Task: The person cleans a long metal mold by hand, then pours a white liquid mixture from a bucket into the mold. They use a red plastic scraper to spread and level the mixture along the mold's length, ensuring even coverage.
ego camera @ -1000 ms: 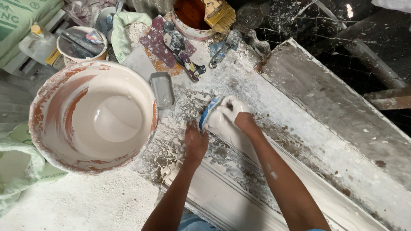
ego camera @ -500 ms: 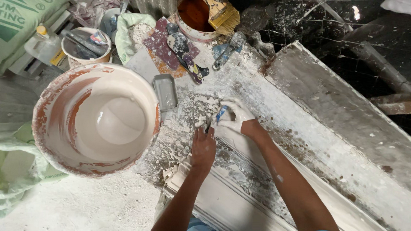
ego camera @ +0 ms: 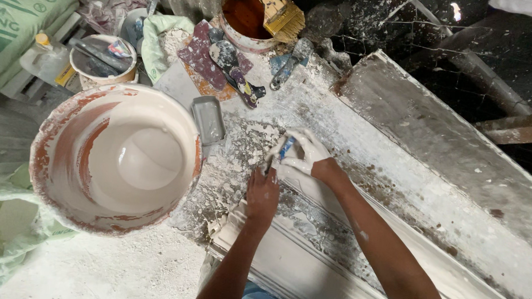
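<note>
On the plaster-caked table [ego camera: 396,173], I see my right hand [ego camera: 298,154] (coated white) closed around a small blue-handled tool [ego camera: 286,148], pressing it onto the white moulding strip [ego camera: 309,259]. My left hand [ego camera: 262,194] lies flat on that strip just beside it, fingers together, holding nothing. A big bucket [ego camera: 49,182] of white mix stands near, left of both hands.

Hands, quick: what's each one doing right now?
Left hand: fingers curled, resting on the white moulding; holding cannot be told.
Right hand: plaster-coated, closed on a blue-handled tool.
</note>
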